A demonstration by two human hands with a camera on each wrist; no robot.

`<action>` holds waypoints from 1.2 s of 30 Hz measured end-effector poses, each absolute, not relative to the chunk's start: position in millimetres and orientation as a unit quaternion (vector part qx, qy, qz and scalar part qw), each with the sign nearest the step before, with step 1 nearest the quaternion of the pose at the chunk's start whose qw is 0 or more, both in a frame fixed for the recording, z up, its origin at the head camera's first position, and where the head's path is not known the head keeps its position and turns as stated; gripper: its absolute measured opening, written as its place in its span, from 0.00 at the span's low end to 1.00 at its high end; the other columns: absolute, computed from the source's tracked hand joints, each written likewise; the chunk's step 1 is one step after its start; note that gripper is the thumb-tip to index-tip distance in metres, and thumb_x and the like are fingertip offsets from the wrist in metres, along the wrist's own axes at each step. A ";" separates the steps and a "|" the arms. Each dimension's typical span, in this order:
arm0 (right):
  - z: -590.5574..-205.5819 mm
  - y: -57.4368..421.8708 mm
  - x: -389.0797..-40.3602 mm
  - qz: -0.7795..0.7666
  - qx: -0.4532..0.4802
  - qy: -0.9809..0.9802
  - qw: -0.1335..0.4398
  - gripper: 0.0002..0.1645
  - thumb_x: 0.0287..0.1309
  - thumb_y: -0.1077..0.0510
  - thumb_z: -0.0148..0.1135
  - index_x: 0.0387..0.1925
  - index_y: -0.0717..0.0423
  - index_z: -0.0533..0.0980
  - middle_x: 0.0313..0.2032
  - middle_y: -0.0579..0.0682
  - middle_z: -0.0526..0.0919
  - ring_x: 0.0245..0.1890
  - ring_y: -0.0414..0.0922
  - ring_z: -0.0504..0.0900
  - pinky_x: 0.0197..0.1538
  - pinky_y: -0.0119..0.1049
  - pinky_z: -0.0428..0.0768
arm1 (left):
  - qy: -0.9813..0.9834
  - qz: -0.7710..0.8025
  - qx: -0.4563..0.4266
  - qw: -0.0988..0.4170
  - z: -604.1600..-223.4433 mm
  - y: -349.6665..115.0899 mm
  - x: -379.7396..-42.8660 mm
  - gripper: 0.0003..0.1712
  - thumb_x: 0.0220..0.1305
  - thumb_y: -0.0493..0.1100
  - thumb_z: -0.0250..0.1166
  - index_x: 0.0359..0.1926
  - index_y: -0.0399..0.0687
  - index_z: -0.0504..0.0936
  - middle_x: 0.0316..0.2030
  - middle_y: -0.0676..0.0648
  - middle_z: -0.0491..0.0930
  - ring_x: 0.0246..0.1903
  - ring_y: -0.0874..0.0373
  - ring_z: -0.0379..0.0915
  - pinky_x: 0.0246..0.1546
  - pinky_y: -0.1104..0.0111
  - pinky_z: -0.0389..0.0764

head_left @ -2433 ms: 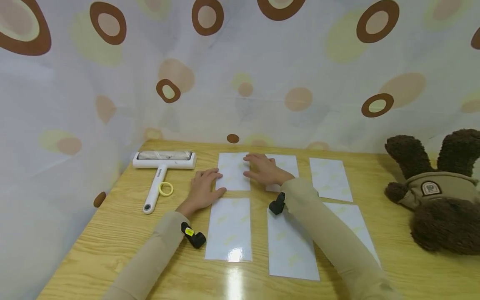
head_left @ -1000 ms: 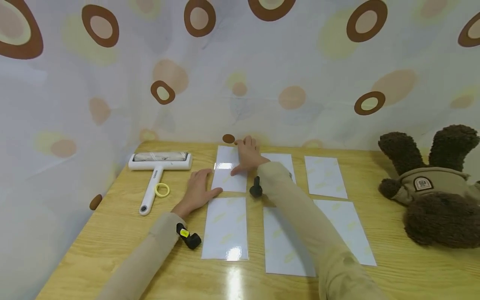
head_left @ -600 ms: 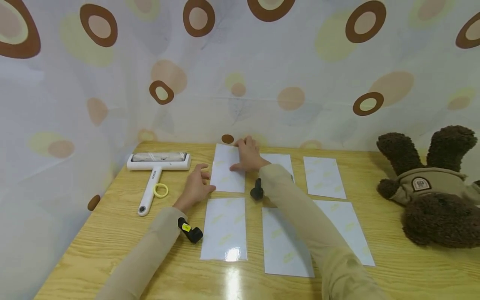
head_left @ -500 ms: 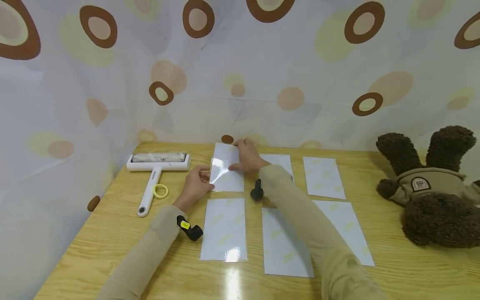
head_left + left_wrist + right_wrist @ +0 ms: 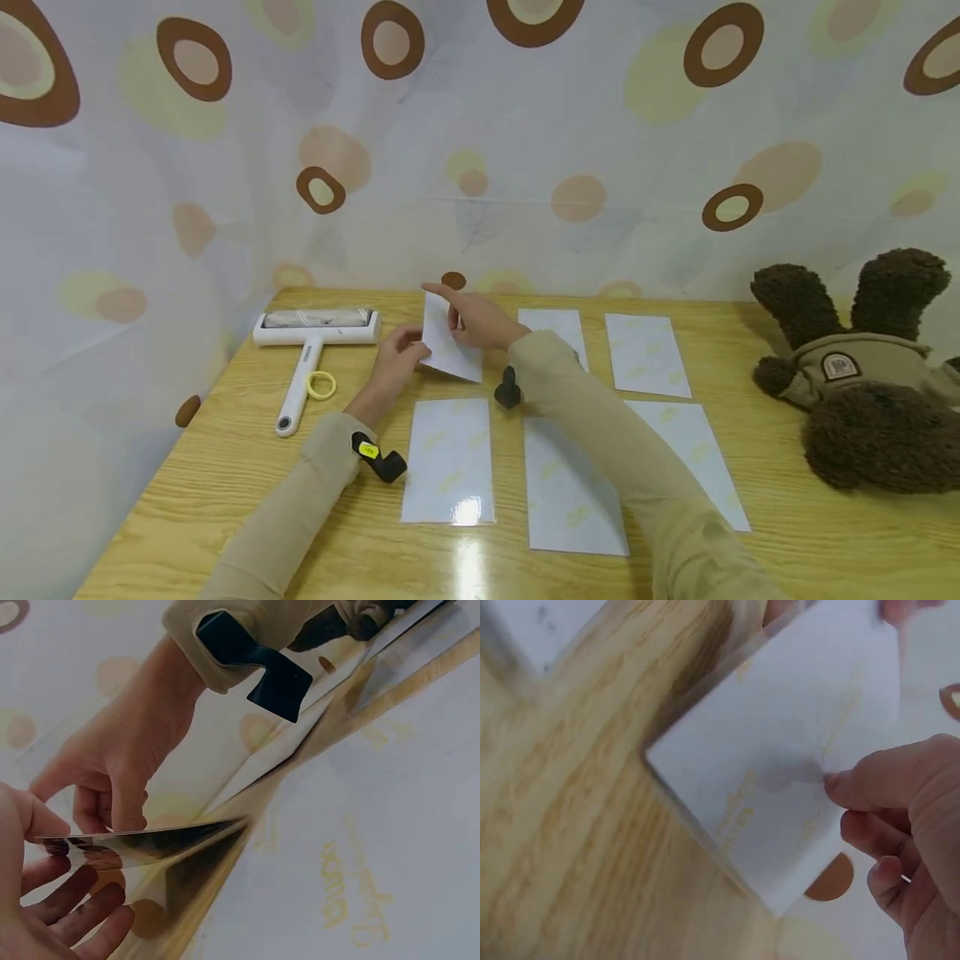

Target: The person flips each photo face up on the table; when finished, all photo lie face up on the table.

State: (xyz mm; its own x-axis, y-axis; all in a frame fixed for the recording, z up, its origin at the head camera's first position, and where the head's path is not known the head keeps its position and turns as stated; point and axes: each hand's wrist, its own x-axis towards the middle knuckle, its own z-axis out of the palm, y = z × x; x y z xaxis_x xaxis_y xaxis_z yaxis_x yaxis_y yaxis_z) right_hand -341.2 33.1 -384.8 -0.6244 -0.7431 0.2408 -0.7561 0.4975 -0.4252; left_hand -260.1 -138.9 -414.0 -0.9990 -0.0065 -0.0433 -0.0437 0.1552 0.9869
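Note:
A photo print [image 5: 446, 346] with a white back and faint yellow lettering is tilted up at the back of the table, white side facing me. My left hand [image 5: 395, 360] pinches its left edge between thumb and fingers. In the left wrist view its dark, glossy underside shows beside the left hand [image 5: 56, 874]. At the print's upper part, my right hand [image 5: 480, 319] has its thumb on the white back, with the index finger stretched toward the top left corner. The right wrist view shows the right hand [image 5: 900, 817] holding the print [image 5: 780, 757] near its edge.
Several similar white-backed prints lie flat: one [image 5: 447, 462] in front, another [image 5: 577, 492] under the right forearm, one [image 5: 648, 354] farther right. A white lint roller [image 5: 318, 333] and a yellow ring [image 5: 321, 385] lie left. A brown plush toy [image 5: 862, 383] lies right; a patterned curtain [image 5: 480, 233] hangs behind.
The print was flat under the right hand; it slid toward the curtain, and its front edge is now lifted and tilted. The left hand moved in from beside it and took its left edge.

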 end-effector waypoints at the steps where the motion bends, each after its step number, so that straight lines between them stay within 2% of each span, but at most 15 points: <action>1: -382.6 32.0 -339.3 0.244 0.436 -0.866 0.015 0.47 0.53 0.74 0.57 0.73 0.53 0.53 0.26 0.51 0.79 0.23 0.42 0.72 0.29 0.28 0.69 | 0.756 0.655 -0.008 0.016 -412.7 -138.6 -260.7 0.23 0.64 0.35 0.53 0.60 0.38 0.72 0.56 0.40 0.73 0.46 0.55 0.72 0.44 0.68 0.76; 7: -372.7 28.5 -332.0 0.214 0.439 -0.873 0.007 0.49 0.54 0.74 0.57 0.74 0.50 0.50 0.28 0.54 0.81 0.26 0.45 0.76 0.31 0.31 0.74 | 0.725 0.687 0.046 0.035 -405.6 -140.5 -262.1 0.24 0.70 0.37 0.49 0.65 0.37 0.66 0.62 0.37 0.68 0.55 0.48 0.70 0.54 0.62 0.76; 12: -373.7 28.5 -333.4 0.229 0.434 -0.871 0.007 0.41 0.59 0.70 0.56 0.71 0.56 0.54 0.31 0.55 0.81 0.28 0.45 0.77 0.34 0.32 0.75 | 0.695 0.712 0.081 0.059 -403.3 -142.3 -260.3 0.27 0.72 0.41 0.46 0.68 0.36 0.61 0.66 0.35 0.63 0.61 0.45 0.65 0.59 0.55 0.71; 15: -373.8 30.6 -334.9 0.263 0.420 -0.869 -0.004 0.32 0.64 0.69 0.50 0.68 0.58 0.56 0.30 0.56 0.79 0.25 0.45 0.75 0.31 0.31 0.73 | 0.692 0.710 0.111 0.069 -404.0 -142.2 -260.1 0.29 0.72 0.43 0.46 0.70 0.37 0.58 0.68 0.34 0.60 0.65 0.43 0.61 0.62 0.54 0.68; 18: -372.0 34.0 -335.1 0.311 0.397 -0.863 -0.031 0.23 0.71 0.66 0.42 0.65 0.58 0.58 0.30 0.56 0.77 0.24 0.50 0.76 0.31 0.32 0.74 | 0.691 0.702 0.152 0.086 -406.7 -141.0 -260.4 0.29 0.73 0.41 0.47 0.72 0.39 0.55 0.71 0.36 0.56 0.68 0.41 0.56 0.64 0.52 0.65; 21: -370.2 38.7 -334.0 0.363 0.376 -0.851 -0.058 0.19 0.75 0.63 0.34 0.63 0.58 0.59 0.31 0.58 0.77 0.29 0.55 0.79 0.35 0.38 0.78 | 0.700 0.684 0.181 0.097 -409.7 -139.0 -261.2 0.31 0.74 0.39 0.49 0.74 0.41 0.53 0.73 0.38 0.52 0.70 0.39 0.52 0.67 0.49 0.61; 24: -371.3 43.1 -334.0 0.420 0.350 -0.833 -0.083 0.20 0.76 0.59 0.31 0.63 0.58 0.60 0.34 0.59 0.78 0.33 0.54 0.81 0.40 0.45 0.79 | 0.728 0.656 0.179 0.087 -412.3 -137.8 -262.8 0.31 0.75 0.47 0.48 0.74 0.44 0.54 0.74 0.41 0.52 0.72 0.41 0.49 0.69 0.51 0.57; 27: -371.6 47.7 -332.7 0.468 0.318 -0.818 -0.104 0.23 0.77 0.53 0.30 0.64 0.57 0.61 0.37 0.58 0.79 0.34 0.50 0.81 0.42 0.47 0.79 | 0.751 0.635 0.169 0.070 -415.5 -136.5 -265.3 0.31 0.75 0.52 0.44 0.73 0.45 0.57 0.73 0.43 0.55 0.71 0.44 0.52 0.69 0.52 0.58; 31: -370.8 52.8 -330.7 0.496 0.298 -0.805 -0.128 0.26 0.76 0.48 0.33 0.65 0.58 0.60 0.36 0.58 0.81 0.34 0.51 0.83 0.43 0.47 0.80 | 0.777 0.601 0.180 0.050 -421.4 -134.6 -267.2 0.27 0.76 0.46 0.46 0.72 0.45 0.60 0.71 0.42 0.59 0.68 0.43 0.58 0.66 0.50 0.63; 36: -371.8 58.9 -329.1 0.517 0.279 -0.793 -0.164 0.30 0.74 0.50 0.41 0.69 0.60 0.52 0.36 0.60 0.83 0.36 0.59 0.83 0.48 0.55 0.78 | 0.800 0.565 0.200 0.021 -427.2 -134.0 -267.3 0.26 0.74 0.41 0.51 0.70 0.45 0.64 0.67 0.40 0.64 0.65 0.43 0.62 0.63 0.48 0.66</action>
